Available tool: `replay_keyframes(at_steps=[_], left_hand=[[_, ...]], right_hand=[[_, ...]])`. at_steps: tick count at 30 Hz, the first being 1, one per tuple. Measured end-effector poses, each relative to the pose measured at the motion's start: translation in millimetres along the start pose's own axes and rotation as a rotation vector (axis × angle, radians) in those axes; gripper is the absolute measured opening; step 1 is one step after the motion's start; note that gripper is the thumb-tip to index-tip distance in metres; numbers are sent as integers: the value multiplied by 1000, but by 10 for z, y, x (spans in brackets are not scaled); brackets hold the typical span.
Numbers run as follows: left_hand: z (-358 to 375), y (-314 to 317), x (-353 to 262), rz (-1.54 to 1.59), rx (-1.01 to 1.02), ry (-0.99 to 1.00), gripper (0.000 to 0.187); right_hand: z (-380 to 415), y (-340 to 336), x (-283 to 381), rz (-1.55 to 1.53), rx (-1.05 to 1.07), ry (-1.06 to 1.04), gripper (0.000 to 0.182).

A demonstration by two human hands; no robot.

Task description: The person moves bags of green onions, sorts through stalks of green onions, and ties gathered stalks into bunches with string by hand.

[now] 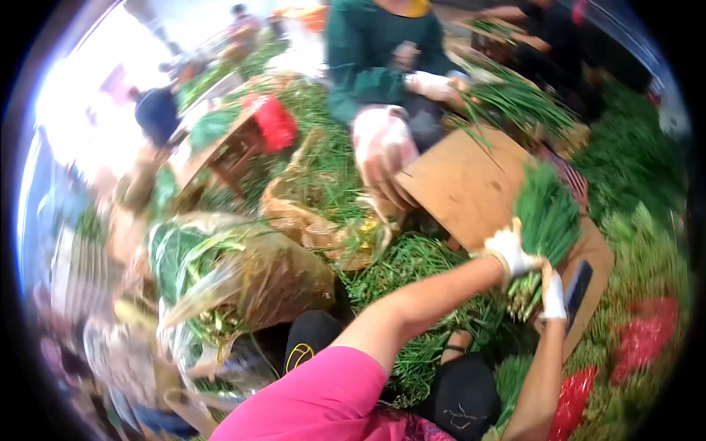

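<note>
Head view, 1 frame, blurred throughout.

Item 1: our left hand (512, 253), in a white glove, right of centre. Fingers are curled tight around the bunch of green onions (546, 224), grasping it low on the stalks, leaves fanning up toward the upper right.

Item 2: our right hand (552, 294), also white-gloved, just below and right of the left. It touches the root end of the same bunch; the fingers look folded against it, though the blur leaves us unable to tell how firmly they grip.

Item 3: the bunch lies over a brown cardboard sheet (463, 184) at centre right, which rests on loose greens (412, 264).

Item 4: a co-worker in a green top (364, 51), upper centre, with 1 gloved hand (381, 151) hanging with fingers loosely spread, touching the near edge of the cardboard, and another hand (434, 84) at a second bunch (515, 103).

Item 5: clear plastic bag of greens (220, 272), left of centre; red container (276, 121), upper left; red mesh bags (647, 338), lower right.

Item 6: writing. A yellow emblem on a black cap (305, 345), bottom centre; we cannot read it. No other lettering is legible.
</note>
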State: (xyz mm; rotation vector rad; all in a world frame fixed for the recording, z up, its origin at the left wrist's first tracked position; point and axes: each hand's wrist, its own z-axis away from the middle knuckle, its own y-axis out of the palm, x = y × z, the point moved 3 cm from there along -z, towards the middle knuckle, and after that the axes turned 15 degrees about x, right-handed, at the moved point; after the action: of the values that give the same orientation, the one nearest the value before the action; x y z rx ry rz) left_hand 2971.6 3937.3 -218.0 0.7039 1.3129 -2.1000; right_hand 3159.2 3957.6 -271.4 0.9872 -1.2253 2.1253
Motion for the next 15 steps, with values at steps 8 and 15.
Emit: replay_keyframes(at_steps=[8,15], left_hand=[[19,-125,182,174,100,-89,113],[467,-491,255,147,-59,-41,101]], right_hand=[[-181,-161,-148,54,185,168,67],[128,-359,-232,-8,-48,91,63]])
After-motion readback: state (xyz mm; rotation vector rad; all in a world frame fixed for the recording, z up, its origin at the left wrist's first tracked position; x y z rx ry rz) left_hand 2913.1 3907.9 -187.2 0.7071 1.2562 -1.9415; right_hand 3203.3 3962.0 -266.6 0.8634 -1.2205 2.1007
